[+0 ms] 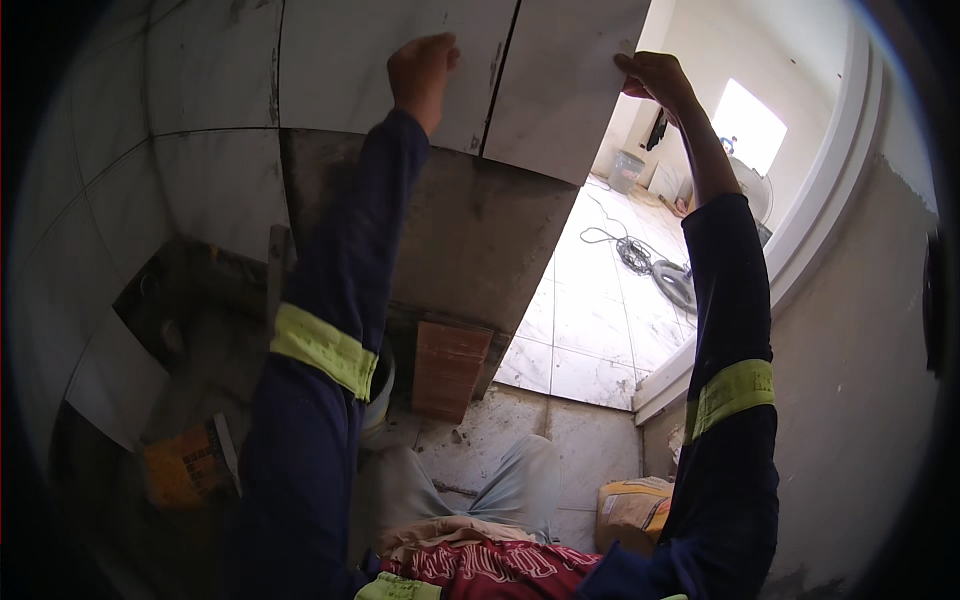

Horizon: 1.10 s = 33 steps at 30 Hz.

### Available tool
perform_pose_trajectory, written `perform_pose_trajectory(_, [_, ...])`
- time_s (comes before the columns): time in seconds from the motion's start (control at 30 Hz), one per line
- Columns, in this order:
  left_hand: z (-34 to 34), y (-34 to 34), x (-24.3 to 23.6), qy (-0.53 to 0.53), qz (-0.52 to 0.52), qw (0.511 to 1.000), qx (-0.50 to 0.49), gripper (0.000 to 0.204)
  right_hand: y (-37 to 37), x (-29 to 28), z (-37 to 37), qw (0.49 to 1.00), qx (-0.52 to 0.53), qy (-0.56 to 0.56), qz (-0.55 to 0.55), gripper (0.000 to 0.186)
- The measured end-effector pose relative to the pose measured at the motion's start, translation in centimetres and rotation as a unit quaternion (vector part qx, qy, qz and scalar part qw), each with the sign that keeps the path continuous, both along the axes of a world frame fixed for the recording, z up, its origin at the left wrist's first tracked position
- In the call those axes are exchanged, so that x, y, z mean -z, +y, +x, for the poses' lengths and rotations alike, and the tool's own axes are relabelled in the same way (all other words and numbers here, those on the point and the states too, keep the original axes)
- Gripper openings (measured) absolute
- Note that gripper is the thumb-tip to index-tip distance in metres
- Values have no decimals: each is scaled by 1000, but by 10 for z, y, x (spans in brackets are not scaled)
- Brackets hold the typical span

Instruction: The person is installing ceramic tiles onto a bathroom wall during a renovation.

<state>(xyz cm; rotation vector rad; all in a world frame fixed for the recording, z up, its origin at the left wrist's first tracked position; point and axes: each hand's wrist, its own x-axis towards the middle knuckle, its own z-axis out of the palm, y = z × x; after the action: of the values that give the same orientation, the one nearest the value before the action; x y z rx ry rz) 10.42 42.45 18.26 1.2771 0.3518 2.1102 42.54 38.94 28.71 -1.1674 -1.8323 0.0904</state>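
High on the wall ahead, a pale marbled tile (566, 90) sits beside another large marbled tile (340, 65), with a dark upright gap between them. My left hand (423, 78) is raised in a fist in front of the left tile, close to that gap; nothing shows in it, and whether it touches the surface I cannot tell. At the doorway side, my right hand (655, 78) is closed at the right tile's outer edge, its fingertips against the edge. Below both tiles lies a strip of bare grey wall (440, 230).
A reddish-brown slab or block (450, 370) leans under the bare wall, beside a bucket (377, 395). Bags stand low down: an orange one (188, 465) at left, a brown-yellow one (636, 508) at right. Beyond the doorway are a coiled cable (633, 255) and a grey bucket (626, 171).
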Motion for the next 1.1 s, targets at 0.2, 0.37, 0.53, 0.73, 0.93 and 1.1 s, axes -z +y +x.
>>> perform_pose_trajectory(0.2, [28,-24,144,-2,-244,952,184,18,-8,-11,-6,999,-4,41,-30,31])
perform_pose_trajectory(0.37, [55,-6,159,20,-248,938,242,29,-5,-3,-4,996,-1,64,-58,28])
perform_pose_trajectory(0.53, [64,14,163,18,-212,940,267,33,-7,-7,3,995,-28,55,-73,31])
perform_pose_trajectory(0.73, [73,15,160,-58,-219,938,261,28,-5,-4,4,996,-38,45,-70,37])
perform_pose_trajectory(0.93, [76,14,159,-78,-241,934,253,31,-6,-1,2,995,-55,59,-52,36])
perform_pose_trajectory(1.1, [83,10,163,-32,-233,940,248,48,-3,3,19,998,-46,38,-15,41])
